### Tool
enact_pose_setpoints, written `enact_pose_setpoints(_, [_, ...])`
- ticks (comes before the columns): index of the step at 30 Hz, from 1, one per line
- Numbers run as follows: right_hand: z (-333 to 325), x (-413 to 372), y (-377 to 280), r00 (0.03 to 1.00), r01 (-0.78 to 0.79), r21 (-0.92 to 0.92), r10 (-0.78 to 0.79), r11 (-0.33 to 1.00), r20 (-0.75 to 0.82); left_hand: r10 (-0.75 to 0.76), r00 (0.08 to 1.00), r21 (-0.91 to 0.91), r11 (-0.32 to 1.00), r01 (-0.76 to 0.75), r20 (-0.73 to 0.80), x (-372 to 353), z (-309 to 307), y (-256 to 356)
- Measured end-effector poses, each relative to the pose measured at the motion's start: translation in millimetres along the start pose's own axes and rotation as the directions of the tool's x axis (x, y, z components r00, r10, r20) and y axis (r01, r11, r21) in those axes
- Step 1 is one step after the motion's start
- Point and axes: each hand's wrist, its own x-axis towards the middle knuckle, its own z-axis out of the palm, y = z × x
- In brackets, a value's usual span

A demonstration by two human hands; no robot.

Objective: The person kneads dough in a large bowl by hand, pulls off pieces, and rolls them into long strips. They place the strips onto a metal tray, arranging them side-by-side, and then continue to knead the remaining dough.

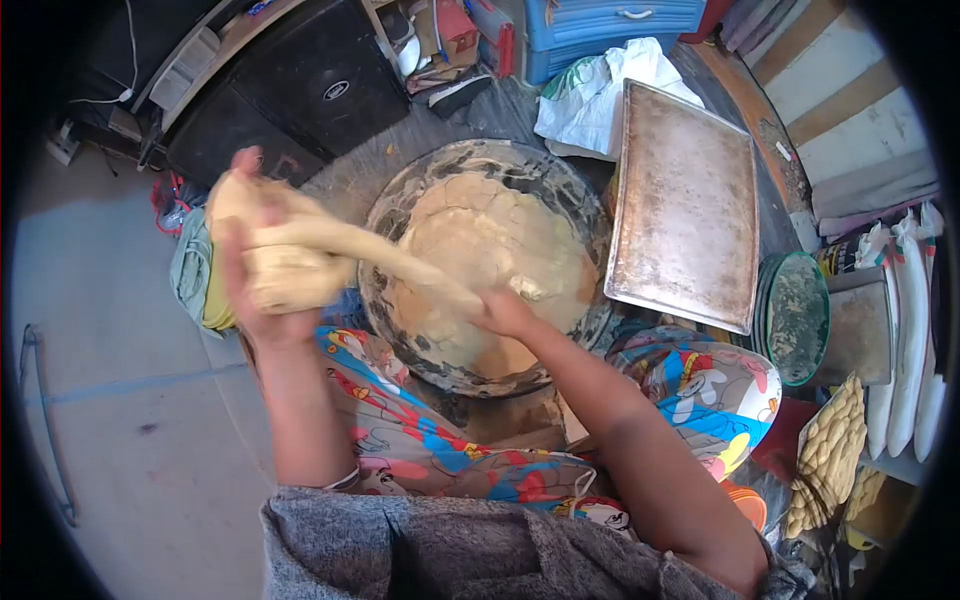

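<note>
A large lump of pale yellow dough [290, 240] is held up at the left of the basin, blurred by motion. Under and around it, the fingers of my left hand [255, 270] are wrapped. A long strand of the dough stretches right and down to my right hand [505, 312], which is closed on its end above the basin. More dough [480, 235] lies in the wide, dark, flour-smeared basin [590, 215] between my legs.
A worn metal tray [685, 200] leans to the right of the basin. Beyond are a white sack [590, 100], blue drawers [610, 30] and a black speaker [310, 95]. At the right stand a green-rimmed round sieve [798, 318], a braided tan item [828, 455] and long white packets [908, 330].
</note>
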Motion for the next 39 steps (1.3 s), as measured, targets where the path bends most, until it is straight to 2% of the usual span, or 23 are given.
enact_pose_setpoints(2, [38.6, -34.0, 68.5, 0.966, 0.211, -0.345, -0.250, 0.914, -0.070, 0.119, 0.991, -0.015, 0.993, -0.118, 0.060, 2.3, -24.9, 39.8])
enact_pose_setpoints(5, [37.4, -45.0, 71.3, 0.950, 0.154, -0.499, -0.267, 0.853, -0.163, 0.182, 0.983, -0.003, 0.983, -0.182, -0.007, 0.2, -77.5, 57.0])
enact_pose_setpoints(6, [29.7, -35.6, 71.4, 0.984, -0.105, -0.179, 0.077, 0.978, -0.159, 0.120, 0.992, -0.021, 0.993, -0.120, -0.029, -0.1, -91.3, 55.3])
enact_pose_setpoints(7, [18.8, -24.2, 68.5, 0.917, -0.388, 0.133, 0.396, 0.912, -0.041, 0.062, 0.997, -0.041, 0.997, -0.064, -0.052, -1.3, -101.3, 53.6])
enact_pose_setpoints(9, [-7.1, 3.3, 42.3, 0.833, -0.384, 0.334, 0.479, 0.861, -0.277, 0.047, 0.997, 0.026, 0.999, -0.046, -0.055, -1.8, -102.4, 43.1])
enact_pose_setpoints(10, [-13.7, 14.7, 44.5, 0.839, -0.381, 0.326, 0.472, 0.865, -0.271, 0.021, 0.999, 0.100, 0.995, -0.017, -0.039, 0.1, -99.0, 37.1])
enact_pose_setpoints(12, [-25.6, 27.6, 44.3, 0.868, -0.122, 0.689, 0.413, 0.715, -0.275, 0.007, 0.999, 0.093, 0.996, -0.002, -0.050, 1.4, -91.6, 28.4])
enact_pose_setpoints(13, [-27.8, 26.0, 40.3, 0.869, -0.121, 0.689, 0.411, 0.714, -0.273, -0.013, 0.998, 0.086, 0.996, 0.019, -0.067, 1.8, -87.3, 25.3])
enact_pose_setpoints(15, [-32.0, 15.1, 31.8, 0.836, -0.361, 0.513, 0.514, 0.778, -0.191, -0.038, 0.994, 0.084, 0.995, 0.047, -0.107, 2.2, -83.2, 19.7])
enact_pose_setpoints(16, [-26.3, 6.5, 37.3, 0.837, -0.360, 0.510, 0.512, 0.781, -0.194, -0.035, 0.994, 0.081, 0.996, 0.043, -0.105, 1.3, -84.0, 16.8])
enact_pose_setpoints(18, [-0.9, -17.3, 63.4, 0.808, -0.580, 0.031, 0.570, 0.814, 0.148, -0.129, 0.973, 0.141, 0.978, 0.157, -0.189, -0.2, -83.1, 11.8])
enact_pose_setpoints(20, [28.0, -59.3, 101.1, 0.909, -0.290, -0.422, 0.386, 0.859, 0.160, -0.205, 0.932, 0.200, 0.942, 0.271, -0.299, -0.2, -69.6, 1.1])
enact_pose_setpoints(24, [17.8, -74.1, 72.5, 0.788, -0.454, -0.442, 0.581, 0.773, 0.206, -0.376, 0.837, 0.382, 0.762, 0.523, -0.397, -9.8, -59.0, -32.7])
enact_pose_setpoints(26, [5.3, -62.4, 69.6, 0.625, -0.284, -0.590, 0.613, 0.756, 0.484, -0.403, 0.828, 0.407, 0.732, 0.547, -0.390, -15.2, -50.3, -39.9])
enact_pose_setpoints(28, [-14.0, -47.8, 39.7, 0.584, -0.176, -0.609, 0.580, 0.774, 0.568, -0.455, 0.826, 0.404, 0.722, 0.561, -0.333, -17.9, -44.4, -42.6])
enact_pose_setpoints(30, [-25.6, -32.2, -3.6, 0.899, -0.100, -0.194, 0.172, 0.976, 0.403, -0.483, 0.828, 0.366, 0.744, 0.560, -0.284, -23.0, -33.1, -42.9])
enact_pose_setpoints(31, [-9.3, -23.1, -12.8, 0.963, 0.023, 0.155, -0.064, 0.988, 0.263, -0.515, 0.819, 0.287, 0.769, 0.571, -0.252, -26.6, -21.7, -45.2])
enact_pose_setpoints(33, [-8.9, -1.1, -96.0, 0.977, 0.208, 0.507, -0.198, 0.836, -0.075, -0.559, 0.806, 0.136, 0.799, 0.586, -0.194, -31.2, -0.7, -45.5])
enact_pose_setpoints(34, [-6.2, 1.2, -111.6, 0.976, 0.215, 0.504, -0.200, 0.836, -0.084, -0.506, 0.851, 0.101, 0.847, 0.521, -0.141, -29.5, 11.5, -38.0])
enact_pose_setpoints(36, [0.1, -3.9, -129.7, 0.973, -0.143, 0.370, 0.061, 0.918, 0.224, -0.291, 0.951, 0.009, 0.956, 0.294, -0.101, -19.8, 44.6, -7.4])
enact_pose_setpoints(37, [17.2, -14.2, -109.5, 0.976, -0.063, 0.140, 0.032, 0.988, 0.214, -0.101, 0.993, 0.027, 0.994, 0.102, -0.058, -9.7, 51.0, 13.0])
enact_pose_setpoints(38, [41.0, -25.8, -73.2, 0.978, 0.022, -0.103, 0.000, 0.994, 0.208, -0.088, 0.980, -0.179, 0.977, 0.120, 0.177, -3.2, 58.5, 40.4])
enact_pose_setpoints(39, [51.7, -42.7, -37.1, 0.978, -0.044, -0.072, 0.057, 0.996, 0.201, 0.037, 0.971, -0.087, 0.996, -0.017, 0.237, 0.1, 63.3, 64.6])
